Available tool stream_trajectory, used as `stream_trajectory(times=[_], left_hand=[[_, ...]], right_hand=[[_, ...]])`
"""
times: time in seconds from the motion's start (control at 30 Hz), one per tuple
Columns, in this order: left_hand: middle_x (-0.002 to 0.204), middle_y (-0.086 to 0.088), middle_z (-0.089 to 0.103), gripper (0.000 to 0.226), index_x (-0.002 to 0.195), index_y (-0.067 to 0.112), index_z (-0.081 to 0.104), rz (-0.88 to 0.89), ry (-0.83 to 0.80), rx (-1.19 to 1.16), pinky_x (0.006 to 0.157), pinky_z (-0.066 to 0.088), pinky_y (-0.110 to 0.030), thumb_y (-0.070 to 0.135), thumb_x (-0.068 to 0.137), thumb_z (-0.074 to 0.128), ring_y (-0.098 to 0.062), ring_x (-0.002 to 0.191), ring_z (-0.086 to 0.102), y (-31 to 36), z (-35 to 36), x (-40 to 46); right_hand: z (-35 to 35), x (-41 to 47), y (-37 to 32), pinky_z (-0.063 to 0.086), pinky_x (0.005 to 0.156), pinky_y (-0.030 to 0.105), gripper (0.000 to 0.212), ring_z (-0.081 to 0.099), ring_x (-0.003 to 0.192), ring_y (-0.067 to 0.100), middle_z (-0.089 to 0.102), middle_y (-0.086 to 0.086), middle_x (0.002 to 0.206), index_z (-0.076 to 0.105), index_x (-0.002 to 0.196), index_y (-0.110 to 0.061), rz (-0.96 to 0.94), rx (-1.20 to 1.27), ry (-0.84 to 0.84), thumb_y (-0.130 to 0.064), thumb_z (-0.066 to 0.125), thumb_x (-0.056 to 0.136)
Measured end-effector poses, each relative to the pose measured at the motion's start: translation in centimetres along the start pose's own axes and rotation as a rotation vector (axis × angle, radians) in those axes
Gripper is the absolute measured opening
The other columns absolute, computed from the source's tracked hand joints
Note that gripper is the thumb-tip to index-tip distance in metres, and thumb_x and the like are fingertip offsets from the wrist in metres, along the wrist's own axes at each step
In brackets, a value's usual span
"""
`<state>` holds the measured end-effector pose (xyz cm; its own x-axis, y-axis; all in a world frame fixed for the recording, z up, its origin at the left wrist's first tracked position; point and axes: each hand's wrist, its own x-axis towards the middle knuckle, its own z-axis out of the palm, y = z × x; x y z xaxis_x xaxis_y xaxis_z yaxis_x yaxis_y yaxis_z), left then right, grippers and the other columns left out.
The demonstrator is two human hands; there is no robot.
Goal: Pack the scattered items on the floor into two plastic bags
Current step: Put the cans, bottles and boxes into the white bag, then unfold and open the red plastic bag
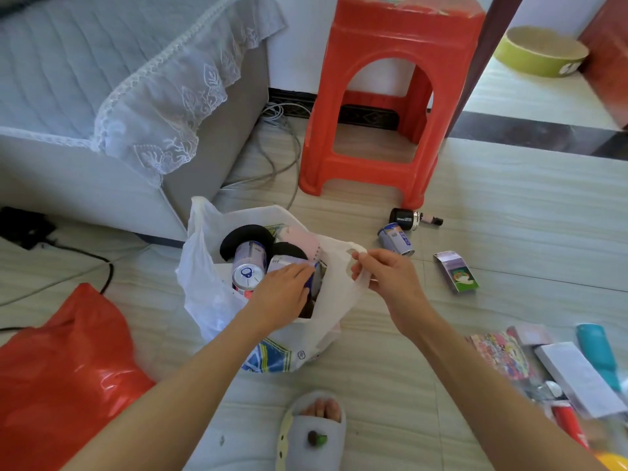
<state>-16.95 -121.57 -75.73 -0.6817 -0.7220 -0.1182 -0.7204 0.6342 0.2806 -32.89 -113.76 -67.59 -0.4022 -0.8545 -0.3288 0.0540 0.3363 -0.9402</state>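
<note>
White bag standing open on floor, near sofa, already holding can, dark round items and pink item. Left hand inside bag mouth, fingers nearly straight and close together, pressing on a small carton among the contents; no clear grip seen. Right hand at bag's near-right handle, fingers pinching the thin plastic and lifting it. Red bag lying slack at lower left, mouth not visible. Remaining on floor: second can, dark bottle and small tube just beside it, flat packet, and a cluster at lower right comprising colourful packet, white box, teal bottle and red tube, partly blurred. Task judged partly done. Risks: handle tearing or slipping if pulled while left hand presses down; bag tipping toward slack side, with can rolling out; overfilling, given contents already near rim. Obstructions: red stool close behind loose can and bottle; cables trailing between sofa and stool; slippered foot just in front of bag, limiting room to shift it.
</note>
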Motion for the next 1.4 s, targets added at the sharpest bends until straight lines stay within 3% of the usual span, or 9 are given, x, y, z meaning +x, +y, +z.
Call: stream_trajectory(times=[0.17, 0.27, 0.37, 0.5, 0.63, 0.87, 1.03, 1.23, 1.4], left_hand=[[0.149, -0.001, 0.032, 0.045, 0.142, 0.018, 0.032, -0.028, -0.038, -0.015, 0.108, 0.031, -0.031, 0.026, 0.098, 0.036, -0.018, 0.134, 0.034, -0.8, -1.7, -3.2], [0.139, -0.003, 0.046, 0.039, 0.134, 0.017, 0.045, -0.11, 0.215, -0.197, 0.102, 0.038, -0.03, 0.019, 0.095, 0.044, -0.019, 0.125, 0.045, -1.4, -1.6, -7.1], [0.12, -0.005, 0.058, 0.034, 0.123, 0.014, 0.054, -0.192, 0.423, -0.228, 0.091, 0.048, -0.031, 0.014, 0.09, 0.045, -0.019, 0.109, 0.055, -2.3, -0.5, -12.6], [0.114, -0.006, 0.057, 0.05, 0.117, 0.021, 0.046, -0.413, 0.365, -0.181, 0.083, 0.048, -0.034, 0.014, 0.072, 0.067, -0.023, 0.103, 0.054, -5.1, 3.0, -20.2], [0.145, -0.007, 0.031, 0.067, 0.14, 0.024, 0.027, -0.898, 0.058, -0.236, 0.101, 0.036, -0.042, 0.034, 0.084, 0.061, -0.03, 0.131, 0.034, -8.8, 5.5, -24.8], [0.149, -0.014, 0.021, 0.096, 0.147, 0.014, 0.004, -1.226, -0.064, -0.417, 0.104, 0.032, -0.048, 0.049, 0.08, 0.063, -0.033, 0.136, 0.025, -13.3, 8.7, -23.5], [0.144, -0.022, 0.03, 0.095, 0.146, 0.011, 0.007, -1.331, 0.009, -0.534, 0.104, 0.033, -0.05, 0.03, 0.078, 0.07, -0.041, 0.131, 0.033, -14.5, 10.2, -21.2], [0.116, -0.028, 0.057, 0.06, 0.14, 0.014, 0.029, -1.321, 0.107, -0.48, 0.088, 0.044, -0.045, 0.0, 0.083, 0.044, -0.045, 0.106, 0.055, -14.1, 10.2, -20.4], [0.119, -0.026, 0.057, 0.05, 0.13, 0.003, 0.049, -1.22, 0.481, -0.553, 0.092, 0.04, -0.04, -0.003, 0.08, 0.049, -0.041, 0.109, 0.054, -13.4, 6.3, -20.2]], right_hand=[[0.3, -0.8, -0.4, 0.048, 0.074, 0.021, 0.013, 0.06, 0.077, 0.01, 0.066, 0.0, 0.082, 0.066, 0.092, -0.011, -0.163, -0.3, 0.044, -0.01, 0.054, 0.09], [0.7, -2.1, -0.4, 0.05, 0.081, 0.029, 0.019, 0.06, 0.09, 0.013, 0.065, 0.0, 0.1, 0.065, 0.105, -0.01, -0.367, -0.621, 0.058, -0.017, 0.055, 0.091], [3.2, -4.4, 0.1, 0.047, 0.081, 0.027, 0.029, 0.058, 0.093, 0.019, 0.065, 0.006, 0.103, 0.064, 0.105, -0.008, -0.748, -0.844, 0.011, -0.028, 0.051, 0.088], [9.0, -6.5, 3.6, 0.054, 0.078, 0.033, 0.039, 0.065, 0.095, 0.025, 0.067, 0.008, 0.106, 0.065, 0.108, -0.011, -1.063, -1.102, -0.249, -0.029, 0.067, 0.074], [15.0, -5.9, 6.7, 0.05, 0.089, 0.045, 0.063, 0.062, 0.109, 0.03, 0.063, 0.011, 0.122, 0.06, 0.119, -0.015, -1.048, -1.328, -0.369, -0.035, 0.081, 0.063], [17.7, 0.0, 11.2, 0.039, 0.103, 0.049, 0.075, 0.05, 0.126, 0.03, 0.053, 0.011, 0.136, 0.057, 0.128, -0.016, -0.873, -1.676, -0.337, -0.045, 0.08, 0.061], [16.1, 2.5, 13.5, 0.034, 0.106, 0.049, 0.074, 0.049, 0.126, 0.031, 0.052, 0.012, 0.137, 0.055, 0.129, -0.014, -0.942, -1.683, -0.314, -0.043, 0.078, 0.065], [15.9, 2.2, 13.3, 0.038, 0.104, 0.047, 0.069, 0.051, 0.124, 0.032, 0.054, 0.013, 0.133, 0.055, 0.127, -0.013, -0.949, -1.622, -0.312, -0.039, 0.077, 0.066], [15.1, 0.3, 11.7, 0.036, 0.104, 0.049, 0.063, 0.051, 0.124, 0.032, 0.054, 0.015, 0.133, 0.054, 0.129, -0.014, -0.832, -1.608, -0.386, -0.033, 0.075, 0.072]])
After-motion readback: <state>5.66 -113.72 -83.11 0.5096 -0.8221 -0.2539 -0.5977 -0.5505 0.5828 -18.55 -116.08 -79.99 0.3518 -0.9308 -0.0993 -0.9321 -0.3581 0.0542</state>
